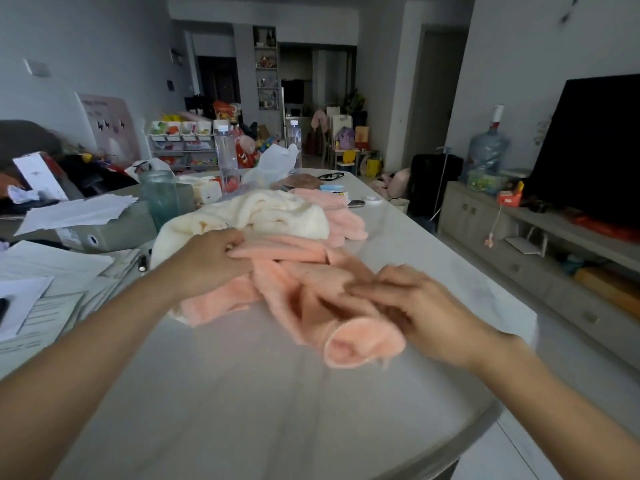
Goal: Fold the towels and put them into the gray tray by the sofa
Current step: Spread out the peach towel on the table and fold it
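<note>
A crumpled pink towel (294, 285) lies on the pale table (242, 393) in front of me. My left hand (207, 261) pinches its far left edge. Blurred by motion, my right hand (415, 310) grips the towel's near right end, which curls up in a loop. Behind it a cream towel (263, 216) lies bunched, and another pink towel (343, 216) sits beyond that. No gray tray is in sight.
Papers (72, 213) and a gray box (114, 230) crowd the table's left side. A glass jar (159, 195), clear bottles (227, 157) and a white bag (273, 164) stand at the far end. A TV cabinet (540, 244) runs along the right wall.
</note>
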Action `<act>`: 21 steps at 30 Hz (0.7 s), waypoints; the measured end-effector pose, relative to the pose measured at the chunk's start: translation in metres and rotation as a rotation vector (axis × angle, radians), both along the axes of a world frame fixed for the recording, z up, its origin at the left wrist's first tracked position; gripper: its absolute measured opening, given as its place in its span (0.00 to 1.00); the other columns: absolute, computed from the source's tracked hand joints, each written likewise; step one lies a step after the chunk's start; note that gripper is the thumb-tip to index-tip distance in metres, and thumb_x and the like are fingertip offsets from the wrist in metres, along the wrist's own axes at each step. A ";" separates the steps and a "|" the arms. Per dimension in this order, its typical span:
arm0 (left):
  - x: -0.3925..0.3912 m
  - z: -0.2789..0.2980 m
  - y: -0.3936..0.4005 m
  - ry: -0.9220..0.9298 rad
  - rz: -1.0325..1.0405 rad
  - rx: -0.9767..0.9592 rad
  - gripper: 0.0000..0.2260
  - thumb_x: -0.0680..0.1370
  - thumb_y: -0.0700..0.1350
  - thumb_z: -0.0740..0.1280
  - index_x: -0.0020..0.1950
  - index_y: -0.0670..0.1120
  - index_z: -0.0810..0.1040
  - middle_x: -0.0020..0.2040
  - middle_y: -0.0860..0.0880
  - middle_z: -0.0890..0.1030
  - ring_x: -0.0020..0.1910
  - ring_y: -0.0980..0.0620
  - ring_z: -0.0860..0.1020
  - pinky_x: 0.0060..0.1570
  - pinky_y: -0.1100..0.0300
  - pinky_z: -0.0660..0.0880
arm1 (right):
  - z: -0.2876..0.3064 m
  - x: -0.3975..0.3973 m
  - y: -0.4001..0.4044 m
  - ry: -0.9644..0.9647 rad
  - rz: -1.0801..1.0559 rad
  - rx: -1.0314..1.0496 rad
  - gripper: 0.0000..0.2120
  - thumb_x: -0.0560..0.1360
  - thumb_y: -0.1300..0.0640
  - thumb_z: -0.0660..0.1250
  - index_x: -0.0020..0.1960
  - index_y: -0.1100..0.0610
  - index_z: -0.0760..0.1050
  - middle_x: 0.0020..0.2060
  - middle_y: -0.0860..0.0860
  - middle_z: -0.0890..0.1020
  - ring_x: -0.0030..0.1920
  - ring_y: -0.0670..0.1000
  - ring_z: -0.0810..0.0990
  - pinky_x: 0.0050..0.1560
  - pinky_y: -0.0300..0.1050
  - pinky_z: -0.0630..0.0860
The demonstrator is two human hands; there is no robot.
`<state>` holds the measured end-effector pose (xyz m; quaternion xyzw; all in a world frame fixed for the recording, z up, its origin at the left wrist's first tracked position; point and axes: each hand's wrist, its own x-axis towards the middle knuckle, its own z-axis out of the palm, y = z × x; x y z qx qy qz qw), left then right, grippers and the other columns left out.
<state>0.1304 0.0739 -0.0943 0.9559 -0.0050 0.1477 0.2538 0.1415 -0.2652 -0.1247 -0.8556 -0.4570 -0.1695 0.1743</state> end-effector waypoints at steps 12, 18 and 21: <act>-0.044 -0.001 0.003 -0.048 -0.066 -0.218 0.06 0.78 0.48 0.70 0.42 0.50 0.82 0.37 0.57 0.82 0.36 0.61 0.76 0.36 0.70 0.68 | -0.018 -0.053 0.051 0.370 -0.314 -0.160 0.49 0.63 0.26 0.64 0.78 0.42 0.50 0.76 0.41 0.59 0.75 0.48 0.60 0.68 0.44 0.64; -0.051 0.036 0.029 -0.330 0.173 -0.919 0.06 0.79 0.40 0.67 0.47 0.47 0.84 0.39 0.51 0.87 0.38 0.54 0.84 0.35 0.62 0.80 | 0.019 -0.010 0.007 0.222 -0.477 0.027 0.18 0.67 0.64 0.61 0.44 0.41 0.75 0.45 0.47 0.78 0.49 0.57 0.80 0.49 0.54 0.77; -0.058 0.059 0.053 -0.161 0.152 -1.132 0.08 0.80 0.39 0.64 0.54 0.43 0.81 0.42 0.46 0.86 0.39 0.50 0.85 0.34 0.60 0.81 | 0.042 0.026 -0.020 0.121 -0.590 0.149 0.20 0.67 0.66 0.63 0.45 0.41 0.81 0.48 0.52 0.85 0.48 0.60 0.81 0.51 0.55 0.78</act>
